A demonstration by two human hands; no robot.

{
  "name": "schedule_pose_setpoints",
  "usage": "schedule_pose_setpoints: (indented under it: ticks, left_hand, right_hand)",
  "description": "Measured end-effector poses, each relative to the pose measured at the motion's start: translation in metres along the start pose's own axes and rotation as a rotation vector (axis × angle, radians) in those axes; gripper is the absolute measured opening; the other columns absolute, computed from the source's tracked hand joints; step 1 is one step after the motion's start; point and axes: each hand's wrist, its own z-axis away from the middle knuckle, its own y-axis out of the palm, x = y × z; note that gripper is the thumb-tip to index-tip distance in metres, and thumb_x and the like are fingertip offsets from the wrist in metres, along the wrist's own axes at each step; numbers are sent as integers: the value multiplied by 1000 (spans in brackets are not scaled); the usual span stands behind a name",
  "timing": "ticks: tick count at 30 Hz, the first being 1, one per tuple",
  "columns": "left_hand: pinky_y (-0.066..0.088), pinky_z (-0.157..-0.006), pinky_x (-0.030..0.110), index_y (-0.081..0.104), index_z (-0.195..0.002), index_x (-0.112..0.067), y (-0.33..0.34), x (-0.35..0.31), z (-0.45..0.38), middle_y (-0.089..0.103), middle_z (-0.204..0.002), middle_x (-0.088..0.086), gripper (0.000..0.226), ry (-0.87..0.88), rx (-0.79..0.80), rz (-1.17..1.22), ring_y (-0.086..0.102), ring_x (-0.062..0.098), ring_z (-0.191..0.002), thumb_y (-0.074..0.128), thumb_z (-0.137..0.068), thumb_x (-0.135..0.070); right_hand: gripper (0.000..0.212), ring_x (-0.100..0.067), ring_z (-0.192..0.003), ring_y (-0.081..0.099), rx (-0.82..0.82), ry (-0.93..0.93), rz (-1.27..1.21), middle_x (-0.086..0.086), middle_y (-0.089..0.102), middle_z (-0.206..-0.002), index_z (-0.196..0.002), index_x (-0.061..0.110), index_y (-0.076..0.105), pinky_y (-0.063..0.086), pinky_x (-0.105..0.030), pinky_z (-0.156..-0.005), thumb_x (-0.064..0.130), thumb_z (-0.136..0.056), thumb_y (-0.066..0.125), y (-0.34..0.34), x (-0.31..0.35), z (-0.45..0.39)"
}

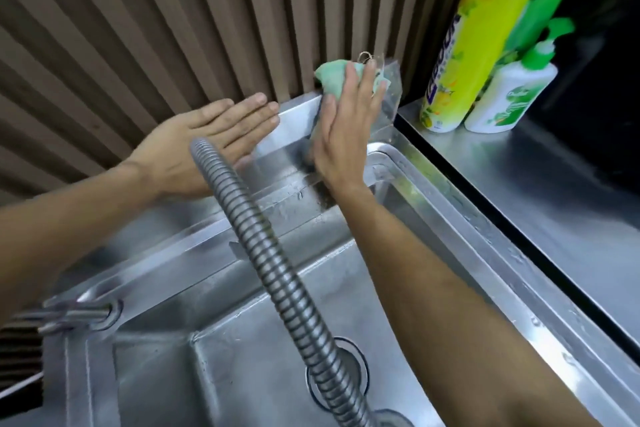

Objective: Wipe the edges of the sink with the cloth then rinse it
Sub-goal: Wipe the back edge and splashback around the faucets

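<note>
Two hands | right hand (343,125) fingers flat, pressing cloth (332,74) underneath | left hand (204,146) fingers straight

— What is seen of the steel sink (460,218)?
— Brushed, shiny metal, wetted with droplets; the ribbed grey metal hose (277,263) is glossy too.
— And the rest?
— The soft green cloth (332,74) looks matt; the yellow-green plastic bottle (485,28) is smooth and glossy.

The cloth (332,74) is pale green; the sink (460,218) is shiny silver steel; the ribbed hose (263,236) is grey; the far wall (156,28) is brown with vertical ridges; right, a yellow-green bottle (485,28) and a white bottle (509,97) with green print
</note>
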Motion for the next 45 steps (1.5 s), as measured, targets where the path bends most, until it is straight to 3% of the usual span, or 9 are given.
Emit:
schedule_pose_setpoints:
  ticks: [7, 13, 17, 20, 28, 33, 37, 42, 45]
  left_hand:
    - [-3, -130, 37, 11, -164, -7, -4, -4, 1, 10, -173, 9, 62, 24, 17, 79, 8, 25, -160, 27, -110, -33]
    - [-4, -130, 39, 9, -165, -8, -7, -6, 3, 9, -173, 9, 59, 15, 15, 142, 8, 26, -160, 14, -111, -32]
    - [-5, -130, 39, 7, -165, -8, -8, -9, 2, 8, -173, 8, 58, 35, -2, 158, 5, 26, -160, 11, -112, -31]
    - [-7, -130, 39, 9, -164, -6, -2, -7, 4, 8, -173, 10, 56, 106, -27, 128, 7, 27, -160, 13, -112, -27]
    - [-5, -130, 41, 10, -164, -5, 7, -6, 4, 7, -173, 10, 57, 112, -23, 101, 8, 28, -160, 14, -110, -25]
    - [-4, -130, 42, 11, -164, -5, 12, -6, 4, 7, -173, 10, 58, 113, -42, 92, 8, 30, -160, 18, -110, -24]
    - [-2, -130, 42, 14, -164, -5, 19, -4, 4, 9, -173, 10, 58, 113, -80, 81, 11, 30, -159, 25, -110, -24]
    - [-1, -130, 42, 17, -163, -5, 27, -3, 4, 10, -173, 10, 60, 115, -103, 60, 13, 30, -159, 30, -109, -25]
    - [0, -130, 42, 17, -163, -6, 29, -4, 4, 10, -173, 10, 62, 119, -99, 43, 14, 30, -159, 33, -107, -25]
  right_hand:
    - [53, -32, -158, 10, -327, 532, -316, -21, 17, -169, -158, -3, 23, 4, -48, -128, 13, -109, 33, 12, 22, -19]
    - [56, -42, -157, -7, -22, 53, -105, -23, 10, -169, -159, -5, 20, -3, -52, -129, 15, -109, 36, 19, 6, 24]
    - [49, -38, -157, 13, -258, 317, -157, -22, 26, -166, -155, -3, 31, -9, -34, -129, 10, -108, 35, 8, -15, -30]
    - [52, -34, -156, 18, -322, 464, -256, -22, 26, -166, -156, -3, 31, 6, -52, -128, 13, -106, 32, 12, 0, -26]
    - [51, -46, -155, 14, 207, -399, 137, -24, 26, -165, -157, -2, 33, 9, -56, -128, 16, -109, 39, -15, -36, 5]
    - [48, -39, -153, 23, -120, 310, -54, -23, 32, -163, -154, -6, 32, 8, -48, -128, 12, -109, 33, -24, -37, -55]
    - [53, -36, -159, 4, -36, 262, -142, -22, 13, -169, -158, -8, 19, -8, -41, -129, 2, -108, 33, -6, 0, 10]
    - [54, -30, -160, 0, 97, 143, -246, -19, 10, -171, -160, -3, 16, -6, -43, -130, 9, -110, 32, 14, 39, 69]
    - [54, -31, -160, 4, -5, 234, -271, -23, 12, -169, -158, -7, 17, -2, -50, -129, 10, -110, 32, 10, 24, 37]
